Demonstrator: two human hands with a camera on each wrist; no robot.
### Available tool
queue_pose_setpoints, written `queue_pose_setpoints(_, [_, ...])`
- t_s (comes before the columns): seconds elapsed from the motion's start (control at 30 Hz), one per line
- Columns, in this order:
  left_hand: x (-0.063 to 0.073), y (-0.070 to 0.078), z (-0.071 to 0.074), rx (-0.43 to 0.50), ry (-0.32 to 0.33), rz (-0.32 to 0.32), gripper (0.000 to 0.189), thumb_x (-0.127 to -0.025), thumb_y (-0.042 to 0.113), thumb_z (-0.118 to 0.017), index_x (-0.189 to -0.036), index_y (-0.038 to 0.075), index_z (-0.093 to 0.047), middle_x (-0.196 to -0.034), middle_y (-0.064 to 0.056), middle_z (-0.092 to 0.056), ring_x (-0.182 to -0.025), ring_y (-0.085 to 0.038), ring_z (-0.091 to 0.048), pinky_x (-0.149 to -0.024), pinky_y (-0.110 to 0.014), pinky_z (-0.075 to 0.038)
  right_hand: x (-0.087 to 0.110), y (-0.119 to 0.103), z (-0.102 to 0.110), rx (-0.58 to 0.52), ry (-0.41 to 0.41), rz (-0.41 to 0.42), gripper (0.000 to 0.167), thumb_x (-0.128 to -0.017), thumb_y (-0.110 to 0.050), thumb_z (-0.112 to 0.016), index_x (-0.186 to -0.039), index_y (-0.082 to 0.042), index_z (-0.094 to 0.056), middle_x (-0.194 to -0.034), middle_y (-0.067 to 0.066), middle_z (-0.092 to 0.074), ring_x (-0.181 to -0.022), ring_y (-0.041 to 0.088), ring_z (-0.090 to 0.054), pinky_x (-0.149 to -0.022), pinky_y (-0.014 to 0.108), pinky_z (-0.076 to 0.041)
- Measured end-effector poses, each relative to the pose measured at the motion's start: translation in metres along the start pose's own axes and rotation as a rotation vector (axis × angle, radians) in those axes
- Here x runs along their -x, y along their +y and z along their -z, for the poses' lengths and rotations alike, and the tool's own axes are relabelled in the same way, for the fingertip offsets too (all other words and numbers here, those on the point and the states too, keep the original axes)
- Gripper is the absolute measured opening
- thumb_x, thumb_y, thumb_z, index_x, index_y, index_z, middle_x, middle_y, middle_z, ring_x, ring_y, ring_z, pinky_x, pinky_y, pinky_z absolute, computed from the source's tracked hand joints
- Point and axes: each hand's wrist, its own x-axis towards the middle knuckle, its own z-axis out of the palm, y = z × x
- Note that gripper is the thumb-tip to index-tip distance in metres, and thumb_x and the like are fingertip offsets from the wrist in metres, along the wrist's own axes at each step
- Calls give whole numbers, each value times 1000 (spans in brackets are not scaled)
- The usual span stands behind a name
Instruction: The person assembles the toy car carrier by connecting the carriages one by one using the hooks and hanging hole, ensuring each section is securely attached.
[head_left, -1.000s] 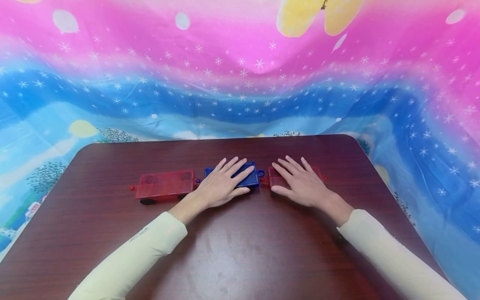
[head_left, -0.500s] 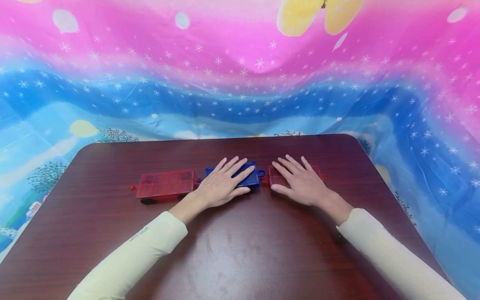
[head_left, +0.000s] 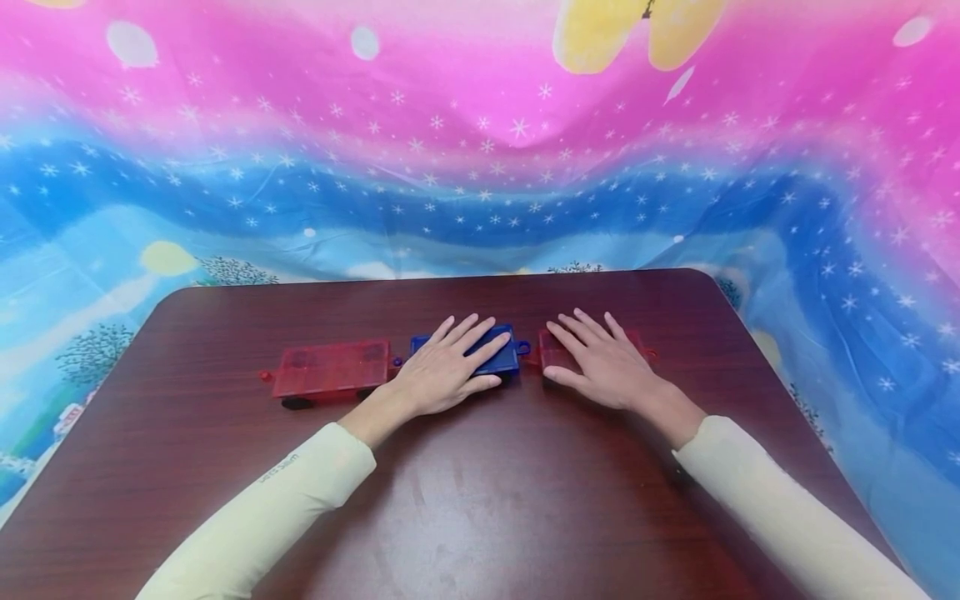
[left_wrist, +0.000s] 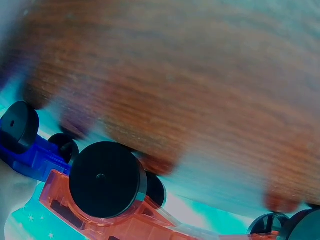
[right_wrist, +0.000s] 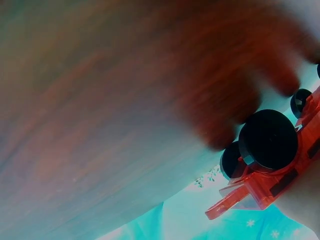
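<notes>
Three toy train cars stand in a row on the dark wooden table. My left hand rests palm down on the blue car, fingers spread and straight. On the right-hand red car my right hand lies in the same way, covering much of it. A blue hook loop points from the blue car toward the right-hand red car, right at its coupling. The left-hand red car, translucent with black wheels, stands beside the left hand, untouched. Both wrist views show wheels from low down.
The brown table has rounded far corners. Behind it hangs a pink and blue curtain with printed snowflakes. A small red knob sticks out from the left end of the row.
My right hand has shifted very slightly to the right with its red car. The left hand and the other cars look still.
</notes>
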Motion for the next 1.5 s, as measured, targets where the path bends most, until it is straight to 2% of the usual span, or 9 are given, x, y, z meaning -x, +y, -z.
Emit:
queue_pose_setpoints(0.27, [0, 2, 1, 2, 1, 2, 69, -105, 60, -35, -164, 26, -20, -168, -8, -20, -154, -32, -15, -123, -52, -7, -1, 0, 2, 1, -1, 4, 89, -95, -78, -34, -162, -18, -30, -165, 11, -29, -154, 35, -15, -120, 63, -6])
queue_pose_setpoints(0.6, [-1, 2, 3, -13, -31, 9, 70, -105, 61, -34, -164, 28, -18, -169, -6, -16, -155, -31, -12, -123, -51, -5, -2, -1, 4, -4, -9, 1, 90, -96, -78, -34, -162, -17, -30, -165, 11, -29, -154, 35, -15, -120, 63, -5])
queue_pose_setpoints(1.13, [0, 1, 2, -38, -1, 10, 69, -105, 61, -33, -164, 27, -19, -169, -8, -17, -155, -32, -13, -123, -51, -7, -3, 0, 1, 7, 20, 10, 89, -95, -76, -37, -161, -17, -32, -164, 11, -30, -153, 36, -16, -119, 64, -6])
queue_pose_setpoints(1.37, [-1, 4, 1, -60, -58, 21, 69, -105, 63, -30, -164, 28, -20, -169, -6, -17, -155, -29, -11, -123, -50, -6, -2, -1, 2, 3, -4, 5, 89, -95, -77, -36, -162, -18, -31, -165, 11, -29, -153, 36, -16, -119, 64, -6])
queue_pose_setpoints(1.5, [-1, 4, 1, -64, -60, 28, 70, -104, 63, -32, -164, 28, -21, -169, -6, -19, -155, -30, -13, -123, -50, -7, -2, -2, 2, 0, -1, 7, 89, -95, -76, -38, -161, -18, -32, -164, 11, -30, -153, 36, -16, -119, 64, -6])
